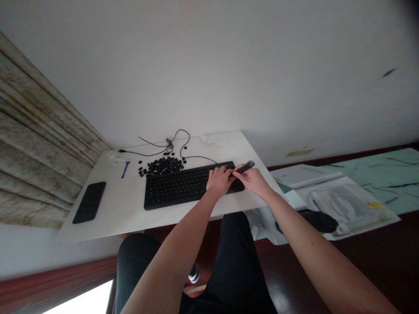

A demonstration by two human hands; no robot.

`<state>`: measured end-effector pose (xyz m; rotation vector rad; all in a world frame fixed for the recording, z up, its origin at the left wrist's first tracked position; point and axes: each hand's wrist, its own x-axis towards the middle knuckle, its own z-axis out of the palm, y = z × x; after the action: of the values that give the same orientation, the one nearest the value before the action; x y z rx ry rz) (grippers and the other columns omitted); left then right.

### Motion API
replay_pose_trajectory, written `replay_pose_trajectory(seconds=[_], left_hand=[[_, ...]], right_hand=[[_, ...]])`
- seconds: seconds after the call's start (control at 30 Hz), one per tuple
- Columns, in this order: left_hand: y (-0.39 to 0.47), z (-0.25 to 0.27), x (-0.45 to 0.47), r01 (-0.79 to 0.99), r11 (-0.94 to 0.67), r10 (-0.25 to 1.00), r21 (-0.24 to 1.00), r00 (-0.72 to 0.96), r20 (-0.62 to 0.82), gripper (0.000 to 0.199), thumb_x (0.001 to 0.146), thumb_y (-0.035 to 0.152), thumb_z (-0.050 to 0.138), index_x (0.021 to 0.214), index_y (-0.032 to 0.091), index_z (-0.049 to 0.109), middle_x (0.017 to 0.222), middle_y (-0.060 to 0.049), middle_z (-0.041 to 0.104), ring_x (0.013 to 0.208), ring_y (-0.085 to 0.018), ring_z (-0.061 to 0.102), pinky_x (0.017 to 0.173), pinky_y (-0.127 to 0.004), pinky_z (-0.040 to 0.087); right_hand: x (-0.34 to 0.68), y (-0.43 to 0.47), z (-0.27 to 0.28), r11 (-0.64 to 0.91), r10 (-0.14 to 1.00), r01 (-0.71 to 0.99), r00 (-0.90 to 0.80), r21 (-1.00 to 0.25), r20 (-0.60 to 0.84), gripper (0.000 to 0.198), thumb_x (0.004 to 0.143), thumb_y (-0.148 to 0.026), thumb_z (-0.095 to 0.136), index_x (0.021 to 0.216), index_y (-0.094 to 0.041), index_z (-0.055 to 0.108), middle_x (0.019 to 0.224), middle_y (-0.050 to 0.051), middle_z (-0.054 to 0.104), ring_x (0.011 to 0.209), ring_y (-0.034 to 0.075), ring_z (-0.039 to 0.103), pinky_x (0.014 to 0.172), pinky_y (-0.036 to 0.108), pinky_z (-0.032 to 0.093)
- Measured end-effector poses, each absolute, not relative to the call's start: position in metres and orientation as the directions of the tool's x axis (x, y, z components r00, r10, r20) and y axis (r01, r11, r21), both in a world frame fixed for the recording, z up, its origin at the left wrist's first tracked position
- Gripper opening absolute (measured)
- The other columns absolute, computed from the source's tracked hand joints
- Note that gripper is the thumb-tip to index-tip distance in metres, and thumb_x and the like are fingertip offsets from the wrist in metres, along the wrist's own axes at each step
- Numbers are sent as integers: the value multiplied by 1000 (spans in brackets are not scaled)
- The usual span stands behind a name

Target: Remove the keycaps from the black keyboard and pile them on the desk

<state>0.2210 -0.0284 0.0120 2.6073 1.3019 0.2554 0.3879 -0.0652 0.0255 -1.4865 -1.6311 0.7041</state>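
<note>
A black keyboard lies on the white table with its cable running off the back. My left hand rests on the keyboard's right part, fingers stretched over the keys. Beside it, my right hand is closed around a slim dark brush, whose greyish bristle-like end points up and right. The brush's lower end is between the two hands over the keys and is partly hidden by fingers. Behind the keyboard's left half is a heap of loose black keycaps.
Left on the white table are a blue plastic tool and a dark phone. The coiled cable lies near the wall. A patterned curtain hangs at left; plastic-wrapped things sit lower at right.
</note>
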Motion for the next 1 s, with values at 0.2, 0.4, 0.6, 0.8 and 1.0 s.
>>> replay_pose_trajectory(seconds=[0.2, 0.4, 0.6, 0.8, 1.0], left_hand=[[-29, 12, 219, 753, -603, 790, 262, 611, 63, 38, 104, 48, 36, 133, 30, 54, 128, -8, 58, 117, -28, 49, 96, -43, 40], [-29, 12, 220, 752, -598, 794, 279, 604, 72, 36, 104, 48, 36, 129, 31, 56, 127, -7, 58, 115, -28, 50, 96, -44, 40], [-30, 15, 221, 761, -577, 807, 296, 587, 65, 33, 104, 46, 38, 126, 31, 58, 128, -6, 58, 116, -27, 49, 96, -44, 40], [-30, 16, 221, 765, -570, 811, 298, 583, 54, 33, 103, 46, 40, 126, 31, 58, 128, -7, 57, 116, -27, 49, 96, -44, 40], [-29, 12, 220, 752, -588, 800, 297, 596, 76, 34, 104, 45, 38, 128, 31, 57, 127, -7, 58, 115, -28, 49, 96, -44, 40]], right_hand=[[385, -74, 25, 180, 977, 520, 6, -835, 215, 34, 87, -57, 64, 90, -23, 69, 90, 8, 74, 87, 29, 73, 78, 38, 59], [393, -69, 21, 123, 986, 454, 43, -882, 160, 39, 83, -60, 68, 90, -22, 69, 91, 8, 73, 85, 28, 73, 82, 41, 60], [407, -55, 23, -47, 999, 143, 1, -989, -48, 52, 69, -66, 79, 89, -20, 65, 85, 7, 72, 88, 27, 73, 84, 46, 62], [401, -59, 25, 63, 997, 354, 21, -933, 76, 50, 75, -68, 72, 89, -20, 68, 86, 7, 72, 84, 26, 71, 83, 44, 60], [394, -68, 22, 150, 984, 442, 23, -885, 178, 43, 83, -64, 65, 89, -21, 68, 89, 8, 71, 84, 26, 69, 80, 40, 58]])
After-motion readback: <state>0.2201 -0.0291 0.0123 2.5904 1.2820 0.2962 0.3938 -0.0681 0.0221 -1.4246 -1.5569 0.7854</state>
